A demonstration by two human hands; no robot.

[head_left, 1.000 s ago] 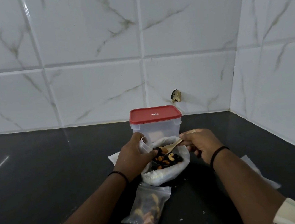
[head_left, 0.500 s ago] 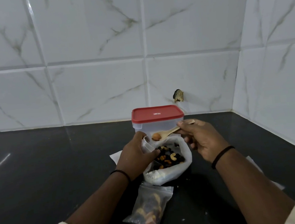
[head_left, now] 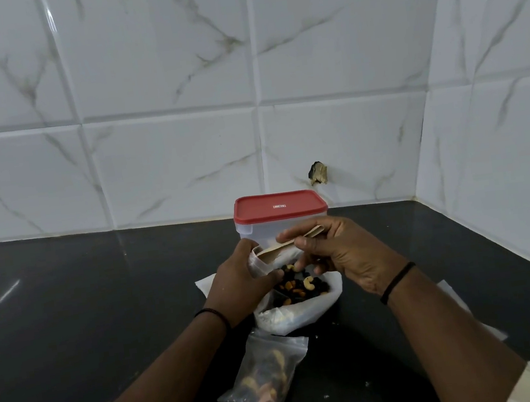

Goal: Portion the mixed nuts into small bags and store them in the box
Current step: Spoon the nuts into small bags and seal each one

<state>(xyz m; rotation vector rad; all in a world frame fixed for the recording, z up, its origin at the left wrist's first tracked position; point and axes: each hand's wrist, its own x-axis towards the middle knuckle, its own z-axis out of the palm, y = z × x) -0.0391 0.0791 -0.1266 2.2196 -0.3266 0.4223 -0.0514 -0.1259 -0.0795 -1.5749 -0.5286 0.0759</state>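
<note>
Quick count of what's in front of you: one box point(head_left: 280, 229) with a red lid point(head_left: 279, 205) on and shut, one big white bag point(head_left: 298, 310) lying open with the mixed nuts point(head_left: 301, 288) in it, one small bag point(head_left: 267, 377) already filled and lying flat on the black counter point(head_left: 86, 306), plus a second small bag point(head_left: 259, 261) up in your left hand point(head_left: 241, 287). One wooden spoon point(head_left: 283, 248) too. Around the edges there's a flat clear or white sheet point(head_left: 205, 283) poking out to the left of the big bag, and another pale sheet point(head_left: 460, 307) on the counter mostly hidden under your right forearm. There's also a chipped hole point(head_left: 318, 174) in the tiled wall behind the box. Your two hands cover most of the front of the box and the far rim of the big bag. Your left hand's fingers are curled round the little bag, holding its mouth up just above the nuts. Your right hand point(head_left: 340, 255) pinches the spoon handle, with the spoon's bowl end tipped right at or into that bag's mouth; can't tell what's on it. The filled bag sits near you, just this side of the big bag, between your forearms. The box stands right behind both hands, by the wall.
</note>
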